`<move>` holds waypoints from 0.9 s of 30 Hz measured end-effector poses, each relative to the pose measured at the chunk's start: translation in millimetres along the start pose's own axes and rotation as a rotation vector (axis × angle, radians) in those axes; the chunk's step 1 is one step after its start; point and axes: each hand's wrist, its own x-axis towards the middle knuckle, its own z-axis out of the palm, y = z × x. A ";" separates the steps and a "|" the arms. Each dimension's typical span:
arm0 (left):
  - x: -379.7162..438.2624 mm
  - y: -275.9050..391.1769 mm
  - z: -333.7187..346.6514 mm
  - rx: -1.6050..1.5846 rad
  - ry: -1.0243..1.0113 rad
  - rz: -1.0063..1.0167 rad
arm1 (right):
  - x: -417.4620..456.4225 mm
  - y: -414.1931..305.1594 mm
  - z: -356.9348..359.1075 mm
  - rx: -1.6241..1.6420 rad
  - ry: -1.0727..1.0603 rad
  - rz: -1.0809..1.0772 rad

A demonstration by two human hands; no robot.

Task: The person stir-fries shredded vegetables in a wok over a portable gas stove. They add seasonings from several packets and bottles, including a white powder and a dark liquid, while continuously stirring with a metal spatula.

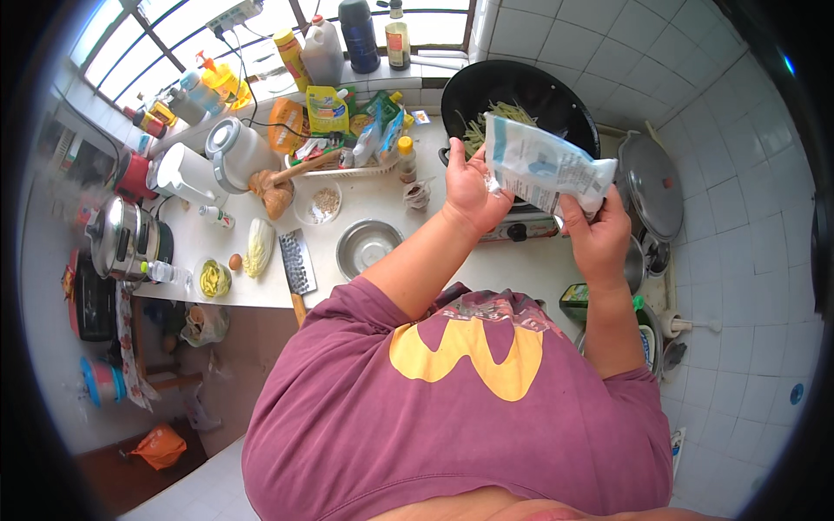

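Observation:
My right hand [596, 228] grips the lower right end of a white and blue printed plastic bag [550, 163], thumb on its front. At the bag's left edge is my left hand [475, 189], palm turned up and partly covered by the bag. Something small and white [493, 186] shows at that palm; whether it is bag film or contents is unclear. Behind the bag, a black wok [560, 88] holds pale green shredded vegetable strips [475, 138]. The wok stands on a gas stove [518, 231], mostly hidden by my hands and the bag.
A cleaver [297, 264] lies near the counter's front edge, beside a metal bowl [369, 247]. Left of it are a napa cabbage piece [258, 247], an egg [235, 262] and a steamer pot [120, 238]. A large lid [650, 185] leans at the right wall. Bottles [358, 36] line the sill.

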 end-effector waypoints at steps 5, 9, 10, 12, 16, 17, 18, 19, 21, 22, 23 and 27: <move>1.2 2.6 -8.6 -0.059 -0.163 0.004 | -3.0 -5.6 7.7 0.108 0.084 -0.023; -0.5 3.4 -10.7 -0.044 -0.091 0.001 | -4.3 -4.0 12.6 0.096 0.091 0.013; -0.8 3.4 -11.1 -0.072 -0.111 0.005 | -3.2 -2.7 11.2 0.043 0.043 0.008; 1.2 4.2 -9.8 -0.124 -0.155 0.014 | -3.8 2.3 7.7 -0.048 -0.073 -0.017; -1.7 9.2 -15.2 -0.084 -0.102 0.000 | -5.9 -3.3 13.0 0.126 0.035 0.035; -3.0 10.4 -15.3 -0.086 -0.102 -0.005 | -6.3 -4.2 14.6 0.158 0.041 0.055; -4.0 12.0 -12.9 -0.087 -0.104 -0.011 | -5.7 -4.8 16.1 0.190 0.048 0.073; -5.4 13.3 -9.9 -0.074 -0.086 -0.001 | -5.1 -4.9 17.9 0.243 0.056 0.111; -9.5 16.4 -4.3 -0.049 -0.048 0.022 | -4.0 -4.6 22.7 0.350 0.067 0.189; -7.5 21.0 -14.7 -0.114 -0.199 -0.011 | -2.9 -5.0 28.3 0.496 0.074 0.213; -2.5 27.4 -33.4 -0.177 -0.350 -0.041 | -1.4 -5.5 35.5 0.642 0.078 0.237; -17.8 41.8 -23.6 -0.112 -0.167 0.070 | -8.5 10.0 56.6 1.296 -0.104 0.600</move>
